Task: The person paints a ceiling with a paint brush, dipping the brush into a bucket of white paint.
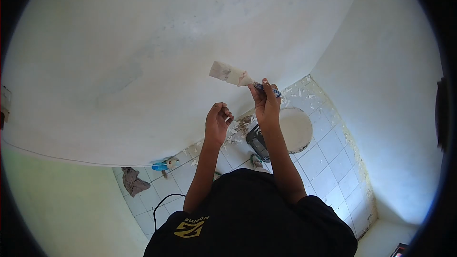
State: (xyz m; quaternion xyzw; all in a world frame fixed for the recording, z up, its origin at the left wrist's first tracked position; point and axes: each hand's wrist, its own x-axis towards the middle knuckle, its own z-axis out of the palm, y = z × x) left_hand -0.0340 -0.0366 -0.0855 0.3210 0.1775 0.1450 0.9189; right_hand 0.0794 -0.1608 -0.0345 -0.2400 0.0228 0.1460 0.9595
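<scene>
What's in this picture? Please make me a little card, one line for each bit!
Right hand: holding a whitish flat tool
Left hand: loosely curled, nothing seen in it
Wall: pale, with greyish patches
Floor: square tiles, pale flakes along the edge
Also on floor: crumpled cloth, round tub
Can't tell: whether the tool touches the wall

Head-worn view; forward, down; near the hands (219, 123).

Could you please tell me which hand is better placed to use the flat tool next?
Likely the right hand: it holds the flat tool by its handle, while the left hand appears empty.
</scene>
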